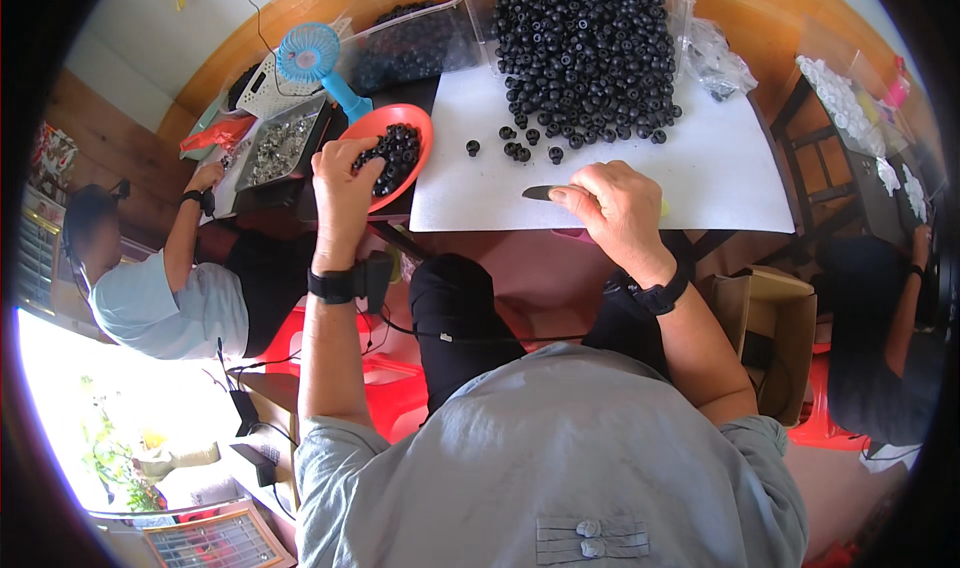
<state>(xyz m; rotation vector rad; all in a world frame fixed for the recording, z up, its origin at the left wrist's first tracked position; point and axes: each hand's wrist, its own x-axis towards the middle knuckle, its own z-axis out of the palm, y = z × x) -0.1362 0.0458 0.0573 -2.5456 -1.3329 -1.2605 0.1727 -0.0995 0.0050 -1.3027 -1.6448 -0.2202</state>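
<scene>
My left hand point(345, 180) is over the near-left side of a red bowl point(428, 133), its thumb and fingers curled in among small round black parts point(400, 154). Whatever lies between those fingertips is hidden. In my right hand point(618, 208) is a small knife point(541, 193), its short dark blade pointing left above the white work surface point(470, 193). Beyond the blade, several loose black round parts point(556, 155) with holes lie on that surface. They spread from a large heap point(585, 48) of the same parts at the back.
A blue fan point(310, 56) and a metal tray point(285, 146) of small shiny pieces stand left of the bowl. Clear plastic bags point(715, 58) lie right of the heap. One person point(170, 298) sits at left, another point(875, 318) at right. A cardboard box point(765, 333) stands below right.
</scene>
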